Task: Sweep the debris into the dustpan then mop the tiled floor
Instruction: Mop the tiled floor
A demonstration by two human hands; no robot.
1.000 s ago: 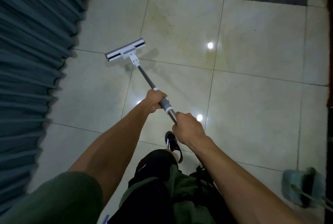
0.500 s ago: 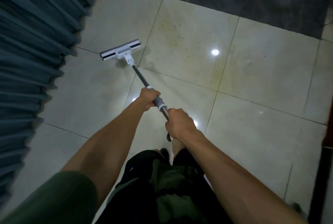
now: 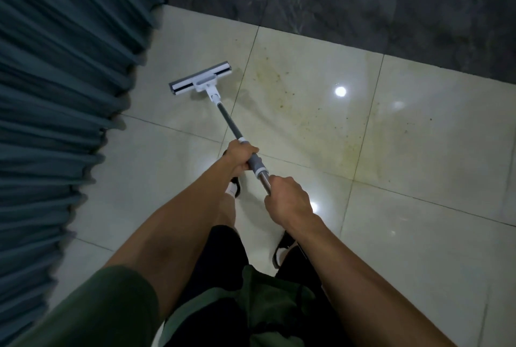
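A flat mop with a white and grey head (image 3: 200,81) rests on the cream tiled floor (image 3: 418,207) close to the curtain. Its dark pole (image 3: 229,126) slants back toward me. My left hand (image 3: 240,157) grips the pole just above the grey collar. My right hand (image 3: 287,200) is closed around the metal upper end. A yellowish stain with dark specks (image 3: 296,112) marks the tile to the right of the mop head. No dustpan is in view.
A pleated teal curtain (image 3: 61,95) hangs along the whole left side. A dark polished marble strip (image 3: 363,6) borders the far edge of the tiles. My feet in dark shoes (image 3: 234,187) stand on the tiles under my hands.
The mop head has been pushed forward, onto the far tile beside the curtain. I have stepped forward, so the dark strip looks nearer. The broom seen at lower right has left the view.
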